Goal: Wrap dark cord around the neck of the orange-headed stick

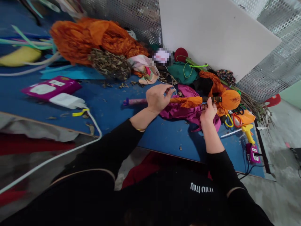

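A long stick wrapped in orange cloth (188, 101) lies across the blue table (113, 110), ending in a round orange ball (230, 99) at the right and a purple tip (131, 101) at the left. My left hand (158, 98) is closed round the middle of the stick, fingers pinching near a thin white thread. My right hand (208, 111) pinches the stick just below the ball, at a dark banded part (213, 99). Purple fabric (185, 110) lies bunched under the stick.
A heap of orange cloth (94, 39) and dried leaves (109, 64) sit at the back left. A magenta box (50, 88) and a white charger with cable (68, 100) lie at the left. Scissors (231, 119), a yellow glue gun (248, 131) and green cloth (182, 72) lie at the right. A white board (211, 31) leans behind.
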`<state>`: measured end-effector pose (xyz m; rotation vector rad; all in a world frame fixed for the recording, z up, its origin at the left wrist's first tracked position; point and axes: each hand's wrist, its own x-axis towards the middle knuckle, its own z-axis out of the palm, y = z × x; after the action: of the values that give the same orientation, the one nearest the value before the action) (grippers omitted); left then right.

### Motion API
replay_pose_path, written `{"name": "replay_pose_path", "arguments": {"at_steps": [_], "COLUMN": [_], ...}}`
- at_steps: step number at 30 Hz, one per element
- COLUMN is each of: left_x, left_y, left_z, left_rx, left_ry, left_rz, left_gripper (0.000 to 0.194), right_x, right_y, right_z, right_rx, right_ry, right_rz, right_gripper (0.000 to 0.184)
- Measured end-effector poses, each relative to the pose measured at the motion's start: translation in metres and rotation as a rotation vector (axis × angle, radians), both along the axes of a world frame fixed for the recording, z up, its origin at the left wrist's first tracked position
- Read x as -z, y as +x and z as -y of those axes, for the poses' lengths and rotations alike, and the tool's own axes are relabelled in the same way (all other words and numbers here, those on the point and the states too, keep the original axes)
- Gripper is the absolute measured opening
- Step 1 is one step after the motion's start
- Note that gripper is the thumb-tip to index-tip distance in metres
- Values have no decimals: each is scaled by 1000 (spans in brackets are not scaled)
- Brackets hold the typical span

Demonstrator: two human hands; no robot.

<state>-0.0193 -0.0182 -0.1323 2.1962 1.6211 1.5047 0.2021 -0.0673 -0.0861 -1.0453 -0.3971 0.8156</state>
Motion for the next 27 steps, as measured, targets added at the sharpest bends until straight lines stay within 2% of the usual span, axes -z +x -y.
{"name": "replay_pose_path", "arguments": {"at_steps": [3, 5, 7, 9, 11, 13, 17, 21, 23, 25, 27], "left_x": [-13, -26, -39, -51, -59, -65, -73, -79, -80, -81, -84], "left_y": [12, 28, 50, 73, 90, 100, 94, 77, 70, 67, 66], "left_z": [14, 26, 35, 40, 38, 35, 34, 31, 25, 18, 14], "left_rx": [56, 123, 260, 367, 447, 502, 444, 414, 440, 470, 486], "left_ry": [37, 82, 142, 209, 205, 99, -115, -276, -306, -326, -336], "left_rz": [-28, -96, -201, -302, -405, -497, -590, -551, -542, -561, -570], "left_gripper": [59, 61, 63, 77, 91, 94, 79, 77, 62, 36, 21], "right_x": [-1, -3, -7, -10, -14, -16, -16, -12, -11, -9, -7], "right_y": [-4, -7, -9, -10, -11, -12, -18, -22, -22, -21, -20], "right_z": [1, 4, 8, 11, 14, 17, 19, 19, 19, 18, 17], "right_rx": [1, -6, -15, -44, -73, -80, -79, -117, -104, -88, -77], "right_ry": [41, 73, 108, 147, 169, 170, 130, 78, 64, 58, 62], "right_rz": [-9, -11, -3, 4, 6, 8, 16, 27, 74, 114, 132], "right_gripper": [21, 17, 15, 11, 6, 5, 5, 11, 15, 20, 22]}}
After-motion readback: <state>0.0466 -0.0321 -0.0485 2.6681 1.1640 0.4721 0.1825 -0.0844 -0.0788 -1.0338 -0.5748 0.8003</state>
